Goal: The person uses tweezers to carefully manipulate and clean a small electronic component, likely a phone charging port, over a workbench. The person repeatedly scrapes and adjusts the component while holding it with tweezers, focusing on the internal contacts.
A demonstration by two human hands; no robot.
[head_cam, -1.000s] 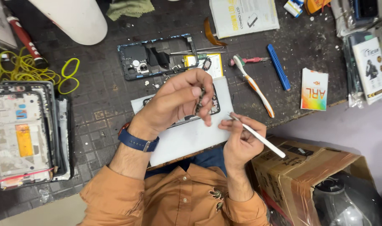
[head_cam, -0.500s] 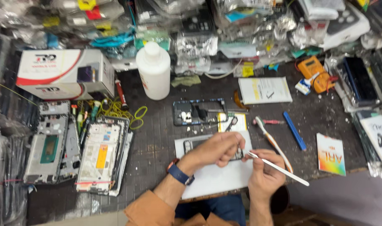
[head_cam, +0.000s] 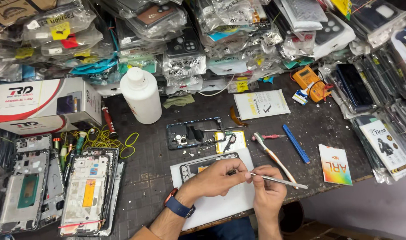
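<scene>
Working over an opened phone (head_cam: 208, 166) on a white mat (head_cam: 220, 202), the left hand (head_cam: 218, 178) curls closed, pinning it. Beside it, the right hand (head_cam: 267, 184) pinches a thin metal pry tool (head_cam: 278, 180). Phone looks light, rigid, fragile; best held by its edges.

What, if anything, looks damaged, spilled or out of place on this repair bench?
Small loose parts lie scattered on the dark mat beside the opened phone frame, and bare frames are stacked askew at the left. The left hand and right hand work normally; nothing looks spilled.
</scene>
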